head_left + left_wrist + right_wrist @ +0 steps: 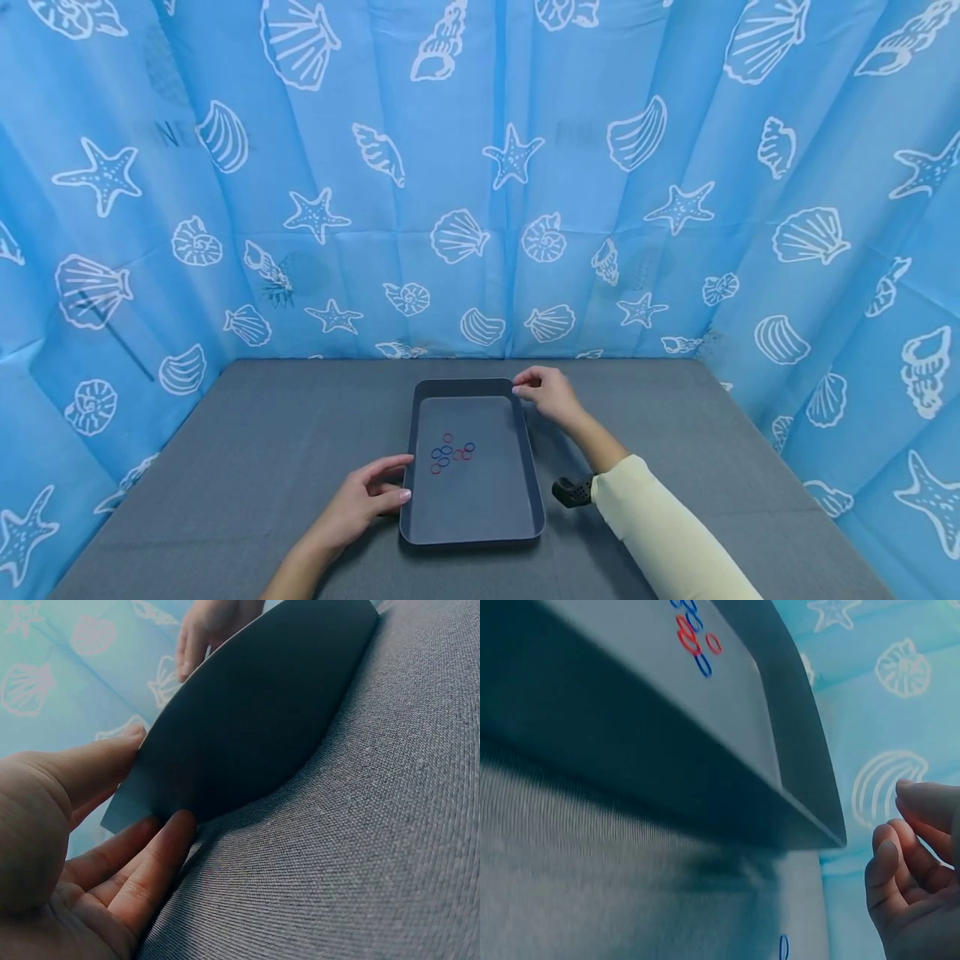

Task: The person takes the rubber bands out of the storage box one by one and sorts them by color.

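Observation:
A dark grey rectangular tray [480, 508] lies on the table, with several small red and blue rings [444, 462] clustered on its floor. My left hand [367, 497] is at its left side. In the left wrist view the thumb [112, 754] meets the rim and the fingertips [176, 825] rest against the outer wall. My right hand [551, 396] is by the far right corner, its fingers loosely bent. From the right wrist, this hand [915, 862] appears apart from the tray corner, with nothing visible between the fingers. A blue ring [784, 947] lies outside the tray on the cloth.
Grey cloth [300, 433] covers the table. A blue curtain [465, 167] with white shells and starfish hangs behind and along both sides. A black wrist device [572, 492] sits by the cream right sleeve [660, 525], to the right of the tray.

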`<action>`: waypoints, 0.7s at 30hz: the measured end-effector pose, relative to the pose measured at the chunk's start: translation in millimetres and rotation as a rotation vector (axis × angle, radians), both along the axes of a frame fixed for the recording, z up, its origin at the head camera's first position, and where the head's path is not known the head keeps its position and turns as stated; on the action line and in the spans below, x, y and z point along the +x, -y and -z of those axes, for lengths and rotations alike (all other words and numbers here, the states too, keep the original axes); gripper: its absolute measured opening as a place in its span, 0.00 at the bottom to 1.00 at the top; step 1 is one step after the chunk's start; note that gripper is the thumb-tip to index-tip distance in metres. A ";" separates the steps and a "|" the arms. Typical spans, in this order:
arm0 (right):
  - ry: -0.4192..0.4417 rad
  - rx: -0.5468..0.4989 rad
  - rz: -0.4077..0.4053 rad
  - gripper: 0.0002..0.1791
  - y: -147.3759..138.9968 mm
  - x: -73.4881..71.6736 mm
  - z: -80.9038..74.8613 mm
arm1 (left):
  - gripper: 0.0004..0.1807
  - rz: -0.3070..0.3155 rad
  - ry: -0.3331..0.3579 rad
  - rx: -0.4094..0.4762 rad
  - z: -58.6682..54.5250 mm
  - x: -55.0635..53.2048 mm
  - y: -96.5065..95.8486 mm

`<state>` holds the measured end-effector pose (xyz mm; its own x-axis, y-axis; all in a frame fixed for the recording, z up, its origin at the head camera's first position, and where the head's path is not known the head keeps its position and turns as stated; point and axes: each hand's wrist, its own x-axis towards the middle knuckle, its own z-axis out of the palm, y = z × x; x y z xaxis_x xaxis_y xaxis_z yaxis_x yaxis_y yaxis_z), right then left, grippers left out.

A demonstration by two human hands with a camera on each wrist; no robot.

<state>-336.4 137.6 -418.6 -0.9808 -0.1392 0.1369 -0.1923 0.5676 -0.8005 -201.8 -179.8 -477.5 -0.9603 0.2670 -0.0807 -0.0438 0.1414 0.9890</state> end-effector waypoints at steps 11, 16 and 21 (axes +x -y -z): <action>0.036 -0.010 -0.089 0.04 27.4 5.7 -3.4 | 0.31 -0.017 0.007 -0.008 2.2 -0.5 -0.3; 0.046 0.008 -0.147 0.05 37.7 6.7 -1.0 | 0.31 -0.025 0.013 -0.016 2.5 -0.4 -0.4; 0.050 0.038 -0.219 0.07 44.8 8.2 2.3 | 0.31 -0.028 0.016 -0.023 1.8 0.0 -1.0</action>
<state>-328.3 92.8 -420.9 -0.9322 -0.3532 0.0794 -0.2745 0.5466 -0.7911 -201.8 -178.8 -479.3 -0.9660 0.2377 -0.1018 -0.0638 0.1626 0.9846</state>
